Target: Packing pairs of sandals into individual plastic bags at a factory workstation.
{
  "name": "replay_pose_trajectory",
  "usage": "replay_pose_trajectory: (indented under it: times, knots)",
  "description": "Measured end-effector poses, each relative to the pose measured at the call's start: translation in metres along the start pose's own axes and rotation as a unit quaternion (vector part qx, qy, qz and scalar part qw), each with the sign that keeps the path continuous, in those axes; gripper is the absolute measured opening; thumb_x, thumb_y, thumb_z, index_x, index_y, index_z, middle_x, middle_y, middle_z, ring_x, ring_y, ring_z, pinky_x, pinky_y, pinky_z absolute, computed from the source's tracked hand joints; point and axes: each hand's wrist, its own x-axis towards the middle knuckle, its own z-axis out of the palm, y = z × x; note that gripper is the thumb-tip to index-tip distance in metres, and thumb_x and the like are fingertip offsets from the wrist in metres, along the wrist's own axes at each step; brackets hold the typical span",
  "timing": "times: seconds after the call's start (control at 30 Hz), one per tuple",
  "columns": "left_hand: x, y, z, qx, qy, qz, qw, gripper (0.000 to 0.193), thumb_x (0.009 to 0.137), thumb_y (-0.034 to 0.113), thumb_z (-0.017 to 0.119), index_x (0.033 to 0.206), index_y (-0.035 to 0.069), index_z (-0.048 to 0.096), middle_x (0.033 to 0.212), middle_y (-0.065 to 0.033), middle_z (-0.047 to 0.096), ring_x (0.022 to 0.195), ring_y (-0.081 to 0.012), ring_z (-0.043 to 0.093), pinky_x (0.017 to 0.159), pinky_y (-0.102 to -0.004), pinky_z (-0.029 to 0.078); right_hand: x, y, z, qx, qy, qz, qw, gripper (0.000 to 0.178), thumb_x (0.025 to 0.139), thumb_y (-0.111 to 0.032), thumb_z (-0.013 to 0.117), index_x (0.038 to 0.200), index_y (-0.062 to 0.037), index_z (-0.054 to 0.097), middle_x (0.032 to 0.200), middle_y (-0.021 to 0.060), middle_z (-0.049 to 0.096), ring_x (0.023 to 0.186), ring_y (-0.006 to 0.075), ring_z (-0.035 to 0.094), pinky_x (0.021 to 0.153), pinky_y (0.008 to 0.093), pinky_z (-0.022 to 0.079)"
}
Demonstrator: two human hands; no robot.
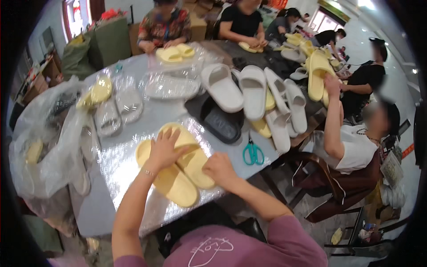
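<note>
A pair of pale yellow slippers (180,189) lies side by side on a shiny clear plastic sheet or bag (116,165) at the table's near edge. Fingers spread, my left hand (164,147) lies flat across the straps of the pair. My right hand (220,170) is closed in a fist against the outer side of the right slipper; its palm is hidden, so what it holds, if anything, does not show. Teal-handled scissors (253,154) lie just right of the slippers. Behind them sits a dark slipper (219,123).
Several light grey slippers (222,91) are heaped at the right-middle of the table (151,120). Bagged slippers (173,86) lie farther back, and a large clear plastic bag (44,155) drapes the left side. A person at right (356,151) holds a yellow slipper (318,73). Others sit beyond.
</note>
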Motion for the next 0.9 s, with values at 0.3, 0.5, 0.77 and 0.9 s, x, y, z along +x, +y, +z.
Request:
replay_pose_trajectory:
  times: [0.3,0.5,0.77,0.9]
  knots:
    - [0.003,0.009,-0.003,-0.005,0.025,0.013,1.0,0.069,0.087,0.056,0.052,0.141,0.014,0.039,0.146,-0.016,0.036,0.133,-0.0381,0.034,0.102,-0.0622,0.028,0.024,0.0,-0.02,-0.04,-0.152,0.049,0.986,0.008,0.073,-0.019,0.065,0.073,-0.0107,0.066,0.08,0.0031,0.062,0.095,0.0243,0.051,0.083,0.0394,0.036]
    - [0.002,0.005,0.002,0.005,0.024,0.014,1.0,0.069,0.087,0.055,0.053,0.141,0.013,0.039,0.144,-0.016,0.039,0.131,-0.0365,0.037,0.101,-0.0596,0.029,-0.002,0.002,-0.008,-0.067,-0.077,-0.041,0.994,0.014,0.079,-0.02,0.062,0.091,-0.0126,0.063,0.091,0.0027,0.056,0.096,0.0228,0.051,0.082,0.037,0.038]
    - [0.001,0.005,-0.002,0.001,0.049,0.025,0.998,0.068,0.086,0.053,0.055,0.14,0.013,0.041,0.142,-0.0174,0.041,0.13,-0.0365,0.038,0.101,-0.0593,0.03,-0.01,0.001,-0.01,0.031,0.048,-0.046,0.997,0.009,0.077,-0.021,0.066,0.082,-0.0136,0.068,0.087,-0.0007,0.059,0.093,0.0208,0.053,0.082,0.0361,0.039]
    - [0.003,0.0,0.01,0.001,0.055,0.031,0.998,0.067,0.087,0.053,0.055,0.139,0.013,0.042,0.142,-0.0176,0.041,0.129,-0.037,0.039,0.101,-0.0587,0.031,-0.01,0.008,-0.009,0.081,-0.011,0.024,0.996,0.011,0.077,-0.023,0.068,0.082,-0.0131,0.069,0.086,-0.0009,0.061,0.095,0.0215,0.053,0.084,0.0368,0.039]
